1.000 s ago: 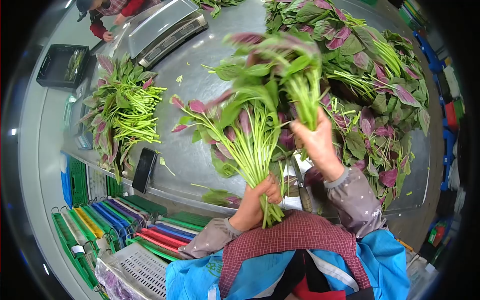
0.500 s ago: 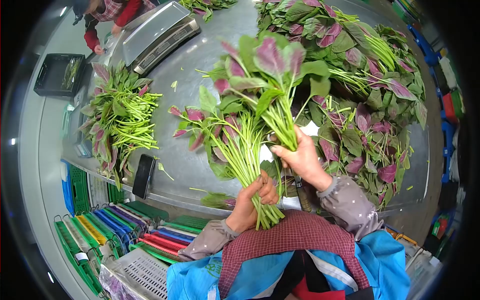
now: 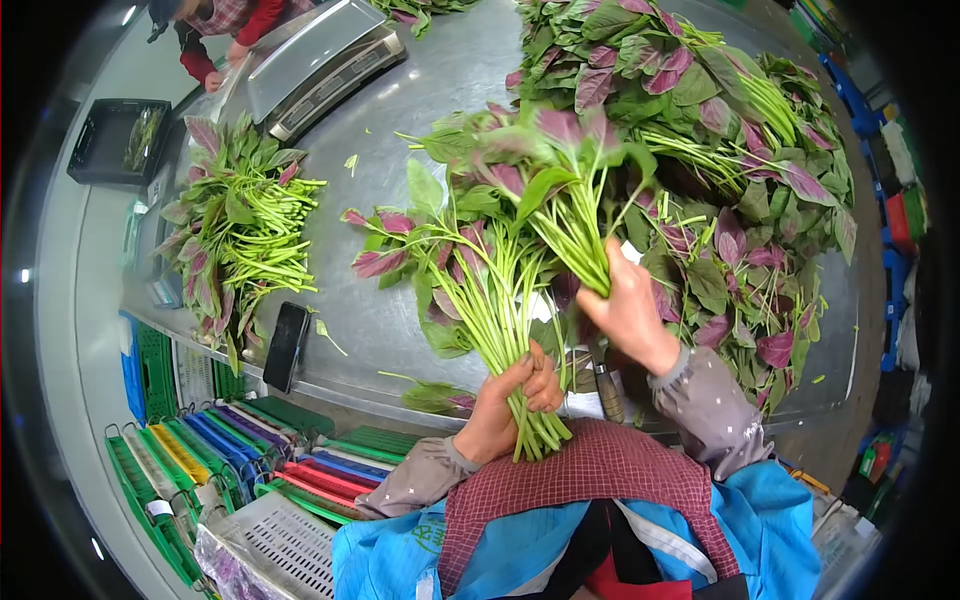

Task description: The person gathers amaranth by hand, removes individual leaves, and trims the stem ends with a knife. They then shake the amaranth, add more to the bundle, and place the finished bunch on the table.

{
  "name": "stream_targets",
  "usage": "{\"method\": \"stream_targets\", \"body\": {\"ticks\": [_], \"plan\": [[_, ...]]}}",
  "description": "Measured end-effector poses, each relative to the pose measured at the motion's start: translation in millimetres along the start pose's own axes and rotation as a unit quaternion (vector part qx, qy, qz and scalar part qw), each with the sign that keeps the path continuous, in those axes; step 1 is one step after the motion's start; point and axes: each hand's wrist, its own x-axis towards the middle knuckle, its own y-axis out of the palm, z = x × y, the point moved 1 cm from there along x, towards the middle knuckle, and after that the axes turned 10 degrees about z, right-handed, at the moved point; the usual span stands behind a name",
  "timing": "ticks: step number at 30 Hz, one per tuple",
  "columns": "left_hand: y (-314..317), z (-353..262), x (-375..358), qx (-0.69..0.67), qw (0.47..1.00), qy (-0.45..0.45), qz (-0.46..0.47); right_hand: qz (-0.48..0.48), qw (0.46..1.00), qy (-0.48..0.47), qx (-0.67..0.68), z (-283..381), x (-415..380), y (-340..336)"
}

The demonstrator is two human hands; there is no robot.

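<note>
My left hand (image 3: 512,400) is closed round the stems of a bunch of red-and-green amaranth greens (image 3: 490,290), whose cut ends stick out below my fist. My right hand (image 3: 632,310) grips a smaller bunch of amaranth (image 3: 572,215) by its lower stems, leaves pointing up and to the left. These leaves are a little blurred and overlap the top of the left bunch. Just below my right hand, a wooden-handled tool (image 3: 608,392) lies near the table edge, its far end hidden. A large heap of loose amaranth (image 3: 715,265) spreads to the right.
A pile of amaranth (image 3: 245,225) lies on the left of the metal table (image 3: 365,290), beside a black phone (image 3: 288,347). Behind are a scale (image 3: 325,75), a black crate (image 3: 118,142) and another person (image 3: 225,40). Coloured crates (image 3: 240,450) stand below the table.
My right hand has moved slightly right and its bunch has shifted lower and to the right. More of the wooden handle shows. My left hand stays nearly in place.
</note>
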Motion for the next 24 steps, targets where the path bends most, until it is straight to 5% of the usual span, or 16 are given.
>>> {"method": "stream_targets", "body": {"ticks": [2, 4, 8, 10, 17, 19, 21, 24], "plan": [[-1.2, -1.4, -1.0, -0.005, 1.000, 0.002, 0.031, -0.064, 0.990, -0.024, -0.120, -10.8, 9.2, -11.3], [-1.2, -3.6, -2.9, -0.012, 1.000, 0.019, 0.008, -0.053, 0.996, 0.019, -0.066, -18.6, 10.8, -19.1], [-0.8, -1.4, 2.8, -0.022, 0.999, 0.023, 0.029, 0.001, 0.936, 0.081, 0.343, -6.2, 8.5, -0.4], [3.0, -0.3, 4.7, -0.031, 0.999, 0.011, 0.026, 0.088, 0.876, 0.218, 0.422, 3.8, 3.8, 6.7], [0.8, 3.7, -0.1, -0.049, 0.999, -0.002, -0.010, 0.088, 0.816, 0.202, 0.534, 6.9, 9.3, 30.5], [3.9, -0.8, -0.9, 0.131, 0.976, 0.011, -0.172, 0.103, 0.778, 0.214, 0.581, 8.3, 6.0, 17.0], [0.5, -5.9, -4.5, 0.149, 0.967, 0.033, -0.204, 0.141, 0.710, 0.238, 0.647, 14.2, -1.1, -7.2], [1.0, -20.9, -11.0, 0.234, 0.936, 0.090, -0.247, 0.187, 0.771, 0.197, 0.576, 16.7, -14.3, -46.4]]}}
